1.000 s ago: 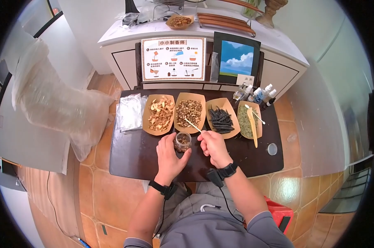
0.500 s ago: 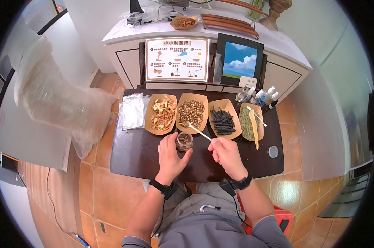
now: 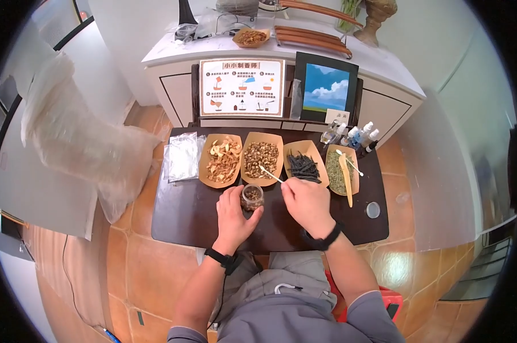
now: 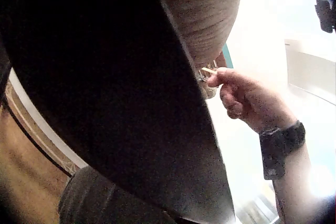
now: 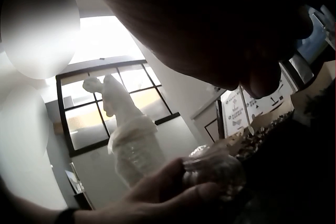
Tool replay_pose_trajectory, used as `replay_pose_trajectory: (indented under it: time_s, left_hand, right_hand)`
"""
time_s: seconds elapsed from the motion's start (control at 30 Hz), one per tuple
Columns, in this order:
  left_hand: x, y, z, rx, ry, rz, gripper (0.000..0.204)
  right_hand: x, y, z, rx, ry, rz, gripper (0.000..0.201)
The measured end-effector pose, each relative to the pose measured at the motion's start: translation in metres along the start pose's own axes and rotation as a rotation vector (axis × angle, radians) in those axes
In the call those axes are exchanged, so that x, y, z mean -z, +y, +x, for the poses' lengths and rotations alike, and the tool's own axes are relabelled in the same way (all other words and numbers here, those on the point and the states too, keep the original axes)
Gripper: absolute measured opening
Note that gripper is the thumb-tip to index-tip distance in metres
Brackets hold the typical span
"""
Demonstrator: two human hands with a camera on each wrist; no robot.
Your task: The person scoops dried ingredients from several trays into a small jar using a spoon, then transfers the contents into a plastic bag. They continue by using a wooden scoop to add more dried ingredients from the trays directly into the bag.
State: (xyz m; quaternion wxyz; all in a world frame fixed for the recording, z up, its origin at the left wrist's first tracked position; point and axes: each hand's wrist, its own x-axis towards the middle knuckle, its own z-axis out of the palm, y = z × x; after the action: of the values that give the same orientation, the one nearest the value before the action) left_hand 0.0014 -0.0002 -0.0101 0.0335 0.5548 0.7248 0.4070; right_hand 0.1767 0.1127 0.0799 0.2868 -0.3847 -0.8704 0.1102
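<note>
**Holding the jar while the stick dips into the tray**

Steadying a small clear jar (image 3: 252,197) near the front edge of the dark bench (image 3: 178,211), we are curling our left hand (image 3: 234,214) round its side, thumb on one flank and fingers on the other. Our right hand (image 3: 304,201) is pinching a thin pale stick (image 3: 270,174), whose far tip is reaching into the second tray (image 3: 262,159) from the left, the one heaped with brown bits.

We are judging the jar to be light, stiff and smooth-walled, so it could slip or tip if squeezed high up; taking it low round the body, as the left hand is doing, seems soundest. The stick looks slight and easily bent, best pinched near its end between thumb and fingertips.

Four paper trays are lying in a row along the back half of the bench, with small bottles (image 3: 352,136) at the back right corner, clear bags (image 3: 181,155) at the left edge and a small lid (image 3: 373,210) near the right edge.

Only the head view is giving us this layout. The right wrist view is showing the jar (image 5: 215,167) from close and low, cradled in fingers, and the stick (image 5: 245,112) hanging down. The left wrist view is mostly dark, showing only the right hand (image 4: 247,100) and its wristband.
</note>
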Motion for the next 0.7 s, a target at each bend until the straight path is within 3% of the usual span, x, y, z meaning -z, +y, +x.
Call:
replay_pose_trajectory:
  time_s: [0.13, 0.27, 0.7]
  left_hand:
    - [0.0, 0.0, 0.0, 0.01, 0.009, 0.012, 0.075]
    - [0.0, 0.001, 0.0, 0.015, 0.004, 0.019, 0.077]
    - [0.005, 0.004, 0.001, -0.011, -0.037, 0.003, 0.08]
  right_hand:
    - [-0.025, 0.006, 0.0, 0.116, -0.097, -0.095, 0.027]
    - [-0.015, 0.01, -0.01, 0.176, -0.212, -0.186, 0.025]
    - [0.016, 0.012, -0.016, 0.166, -0.336, -0.28, 0.018]
